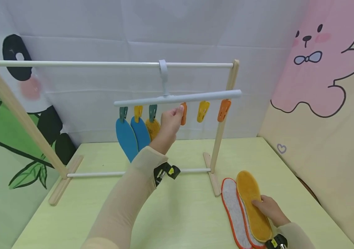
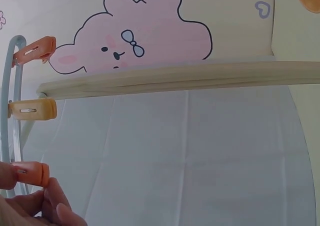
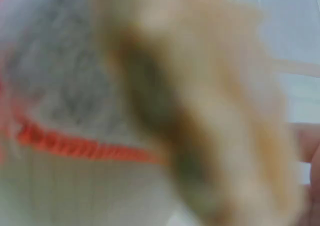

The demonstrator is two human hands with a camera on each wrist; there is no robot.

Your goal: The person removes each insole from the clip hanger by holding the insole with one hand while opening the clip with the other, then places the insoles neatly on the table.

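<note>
My left hand (image 1: pixel 169 126) is raised to a white clip hanger (image 1: pixel 201 97) and pinches an orange clip (image 1: pixel 183 114) on it; the left wrist view shows thumb and fingers at this orange clip (image 2: pixel 31 173). Low on the right, my right hand (image 1: pixel 271 209) holds a yellow insole (image 1: pixel 249 193), thumb on its upper face. Beneath that insole lie grey insoles with red stitched edges (image 1: pixel 231 204). Two blue insoles (image 1: pixel 125 136) and a yellow one (image 1: pixel 153 128), partly behind my left hand, hang from clips on the hanger's left half. The right wrist view is largely blurred.
The hanger hooks over the top rod (image 1: pixel 102 64) of a wooden-legged rack (image 1: pixel 223 135). A yellow clip (image 1: pixel 203 111) and another orange clip (image 1: pixel 224 110) hang without insoles to the right. The pale table (image 1: pixel 177 207) meets a wall at the back and right.
</note>
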